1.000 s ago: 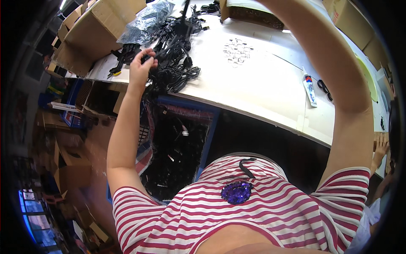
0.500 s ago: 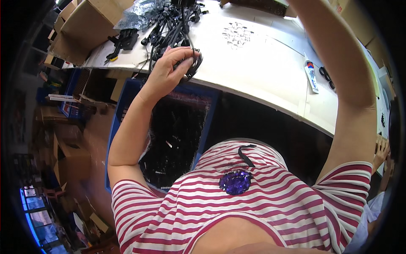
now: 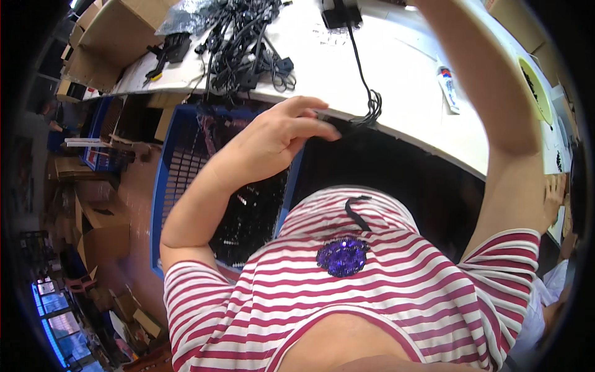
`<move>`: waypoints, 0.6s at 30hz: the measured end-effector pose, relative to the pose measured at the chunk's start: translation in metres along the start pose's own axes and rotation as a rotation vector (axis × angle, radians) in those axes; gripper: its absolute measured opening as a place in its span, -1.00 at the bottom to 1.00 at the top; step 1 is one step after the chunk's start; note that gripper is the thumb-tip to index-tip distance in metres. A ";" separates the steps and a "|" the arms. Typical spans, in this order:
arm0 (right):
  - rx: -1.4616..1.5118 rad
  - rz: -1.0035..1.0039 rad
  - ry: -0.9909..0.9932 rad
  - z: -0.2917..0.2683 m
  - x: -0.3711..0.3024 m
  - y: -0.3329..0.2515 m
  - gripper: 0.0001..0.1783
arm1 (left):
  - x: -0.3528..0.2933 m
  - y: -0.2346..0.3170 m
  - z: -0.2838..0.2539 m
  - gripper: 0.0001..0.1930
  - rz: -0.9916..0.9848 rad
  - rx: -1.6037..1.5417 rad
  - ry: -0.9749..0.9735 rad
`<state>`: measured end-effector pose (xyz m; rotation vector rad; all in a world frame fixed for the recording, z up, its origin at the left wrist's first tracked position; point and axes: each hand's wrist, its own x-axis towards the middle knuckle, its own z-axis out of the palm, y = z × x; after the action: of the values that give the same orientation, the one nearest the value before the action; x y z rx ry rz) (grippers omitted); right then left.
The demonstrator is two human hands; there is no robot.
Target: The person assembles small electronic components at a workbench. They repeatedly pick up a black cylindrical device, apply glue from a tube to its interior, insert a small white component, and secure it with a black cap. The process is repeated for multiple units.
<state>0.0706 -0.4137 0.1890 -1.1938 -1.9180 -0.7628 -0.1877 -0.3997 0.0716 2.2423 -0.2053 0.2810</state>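
Observation:
My left hand (image 3: 269, 141) is over the table's front edge, fingers loosely bent and apart, nothing visible between them. Just right of its fingertips dangles the looped end of a thin black cable (image 3: 370, 110), partly blurred. The cable runs up to a black box-shaped part (image 3: 341, 16) near the top of the picture. Behind my left hand lies a tangled heap of black cables (image 3: 245, 53) with small black plugs or boxes. My right forearm (image 3: 489, 80) reaches up past the top edge; the hand itself is out of view.
The white table (image 3: 409, 93) carries a white, blue and red tube (image 3: 447, 87) and a yellow-green bowl (image 3: 538, 93) of small black pieces. An open cardboard box (image 3: 118, 43) stands at left. Below is a blue crate (image 3: 162, 186) with dark contents. Another person's hand (image 3: 553, 195) rests at right.
The looped cable has come away from my left hand and moved right with the black box-shaped part. My left hand moved right and nearer, its fingers opening.

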 end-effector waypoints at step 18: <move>0.512 0.765 0.346 -0.003 -0.212 -0.213 -0.85 | 0.035 -0.012 0.088 -0.74 0.003 -1.359 0.509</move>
<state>-0.0614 -0.6001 -0.0066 -1.2256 -1.1251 -0.0451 -0.1394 -0.4622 0.0172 0.7913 -0.0705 0.5021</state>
